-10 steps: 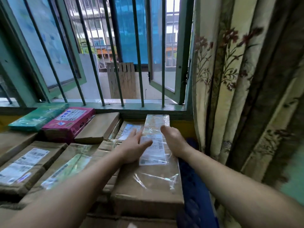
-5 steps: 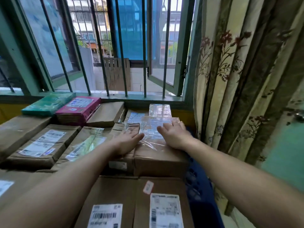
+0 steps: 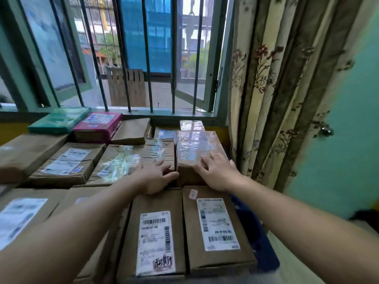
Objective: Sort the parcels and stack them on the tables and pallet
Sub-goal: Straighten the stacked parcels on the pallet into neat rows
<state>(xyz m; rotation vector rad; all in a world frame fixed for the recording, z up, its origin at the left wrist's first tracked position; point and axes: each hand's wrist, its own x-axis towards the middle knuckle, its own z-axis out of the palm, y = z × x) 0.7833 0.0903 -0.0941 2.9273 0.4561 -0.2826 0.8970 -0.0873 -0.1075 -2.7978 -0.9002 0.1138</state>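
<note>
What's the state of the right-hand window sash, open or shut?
Open: the window sash stands at an angle to its frame, its bottom rail slanting away behind the bars.

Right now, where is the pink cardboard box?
In the head view, the pink cardboard box sits back left under the window, between a flat green parcel and a plain brown box.

Plenty of daylight coming through the barred window (image 3: 143,58) beyond my right grip (image 3: 217,173). The taped parcel (image 3: 194,144) under that grip throws back a lot of glare. Wide lens bows straight lines toward the edges, and the whole view's a bit soft, worst at the corners.
</note>
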